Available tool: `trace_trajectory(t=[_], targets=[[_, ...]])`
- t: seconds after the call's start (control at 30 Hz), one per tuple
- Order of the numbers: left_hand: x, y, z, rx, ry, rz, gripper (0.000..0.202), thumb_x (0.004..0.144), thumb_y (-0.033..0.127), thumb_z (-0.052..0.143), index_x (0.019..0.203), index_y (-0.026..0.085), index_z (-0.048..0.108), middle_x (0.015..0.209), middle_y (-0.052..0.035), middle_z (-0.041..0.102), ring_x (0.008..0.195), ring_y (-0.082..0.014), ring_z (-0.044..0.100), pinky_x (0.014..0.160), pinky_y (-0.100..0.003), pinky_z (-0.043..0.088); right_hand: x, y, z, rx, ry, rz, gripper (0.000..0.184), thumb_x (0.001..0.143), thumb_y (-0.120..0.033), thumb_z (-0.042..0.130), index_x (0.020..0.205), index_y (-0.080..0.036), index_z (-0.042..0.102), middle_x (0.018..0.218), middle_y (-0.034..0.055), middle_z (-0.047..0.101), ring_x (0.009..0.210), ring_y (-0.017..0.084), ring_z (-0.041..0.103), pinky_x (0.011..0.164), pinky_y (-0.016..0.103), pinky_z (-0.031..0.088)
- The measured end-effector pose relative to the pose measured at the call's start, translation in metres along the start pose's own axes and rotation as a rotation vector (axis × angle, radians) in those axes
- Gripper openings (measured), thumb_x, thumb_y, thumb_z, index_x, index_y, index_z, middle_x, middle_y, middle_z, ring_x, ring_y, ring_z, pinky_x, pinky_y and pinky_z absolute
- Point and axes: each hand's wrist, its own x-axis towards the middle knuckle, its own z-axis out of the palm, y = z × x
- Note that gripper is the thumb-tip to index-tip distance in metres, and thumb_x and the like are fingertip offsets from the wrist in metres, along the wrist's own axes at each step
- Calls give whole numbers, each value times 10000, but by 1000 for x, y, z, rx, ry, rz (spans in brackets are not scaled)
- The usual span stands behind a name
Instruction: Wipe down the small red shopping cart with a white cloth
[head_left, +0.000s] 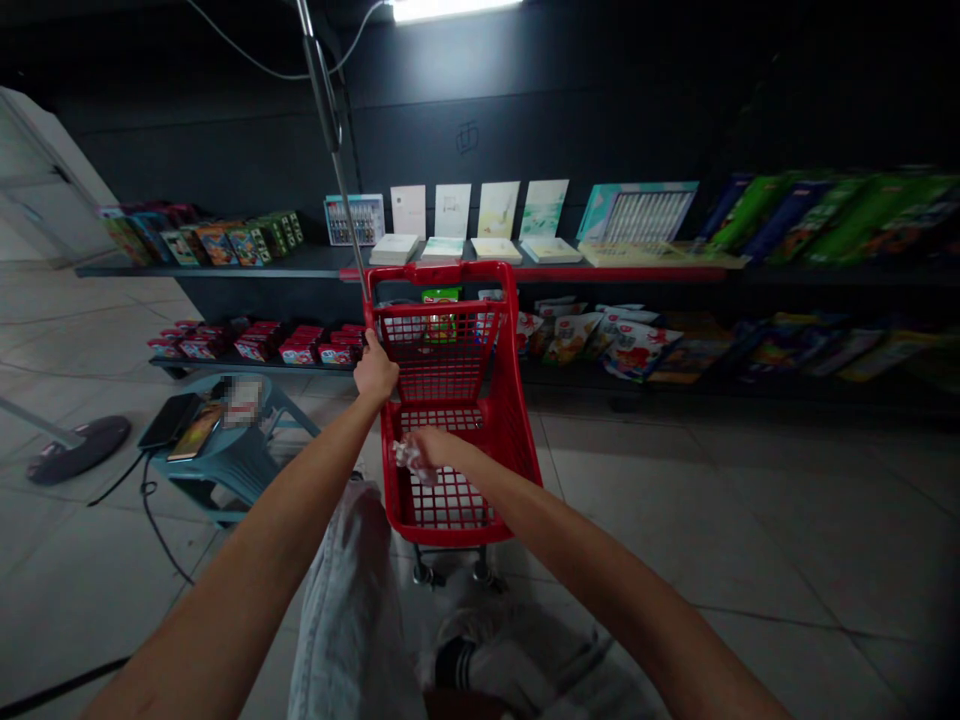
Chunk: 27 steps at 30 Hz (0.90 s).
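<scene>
A small red shopping cart (517, 430) stands right in front of me, its basket grid facing up. My left hand (376, 372) is closed around the cart's left rim near the back. Inside the basket, by the left wall, my right hand (431, 450) is closed on a crumpled white cloth or tissue (409, 458). Most of its fingers are hidden by the hand itself and blur. The cart's handle (442, 272) is at the far end, against the shelf.
Behind the cart, a shelf (285, 262) bears books, boxes and snack bags (637, 340). At left stands a blue stool (247, 455) with a black device and a phone-like object on it. Cables lie on the floor beside a round stand base (79, 450). A metal pole (341, 180) rises behind the cart.
</scene>
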Motion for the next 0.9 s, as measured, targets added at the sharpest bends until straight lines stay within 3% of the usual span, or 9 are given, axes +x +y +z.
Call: trace_trajectory(t=[0.17,0.27,0.33,0.4,0.47,0.53,0.6,0.77,0.9], targets=[[1,-1,0,33,-13,6,838,871,127,530,1627,154,169,1235,-211,700,1120,-327,717,917,-410,541,-21,5,-52,-46,464,-12,423,885,-215,637,1308,-231,647,1279,76,669,1117,204,644,923,279,511],[3,-3,1,22,-17,19,858,864,129,537,1634,161,159,1236,-204,702,1113,-326,720,914,-409,542,-46,22,-107,-165,752,-12,432,884,-150,574,1296,-236,668,1339,85,609,1202,223,585,1041,330,485],[4,-4,2,9,-18,30,849,867,132,531,1635,159,168,1241,-202,700,1108,-328,720,908,-414,546,-60,41,-146,-262,932,69,460,860,-100,547,1287,-211,678,1383,112,560,1252,258,545,1120,380,435],[4,-4,1,-1,-14,33,839,870,128,521,1635,156,178,1247,-205,697,1109,-331,719,907,-420,547,-68,62,-180,-312,1044,183,478,858,-101,535,1303,-206,676,1413,128,524,1272,292,517,1127,423,428],[4,-4,1,-10,-15,27,838,872,131,523,1636,156,179,1258,-211,692,1120,-336,716,912,-425,546,-67,83,-199,-305,1068,292,487,859,-117,523,1310,-217,675,1416,127,509,1254,300,518,1104,441,447],[4,-3,0,-18,-22,16,841,875,138,531,1637,158,176,1269,-218,687,1131,-339,713,918,-428,544,-59,96,-201,-268,1025,391,490,860,-135,512,1316,-223,671,1390,127,522,1232,297,524,1077,453,470],[4,-3,-1,-23,-27,6,844,879,146,536,1639,164,169,1286,-216,681,1143,-335,709,926,-425,542,-47,100,-188,-246,977,441,466,860,-151,515,1293,-202,679,1429,142,501,1267,311,496,1084,474,466],[4,-4,-2,-30,-25,3,851,874,159,545,1637,153,167,1317,-216,666,1162,-335,700,939,-426,544,-29,85,-147,-319,937,464,426,900,-204,471,1250,-85,682,1647,177,261,1476,392,232,1161,539,400],[4,-5,-3,-28,-38,-9,842,880,154,542,1635,157,169,1325,-223,655,1175,-330,696,956,-432,539,-38,77,-141,-446,806,428,465,914,-195,482,1330,-81,655,1545,220,434,1489,406,228,1192,617,302]])
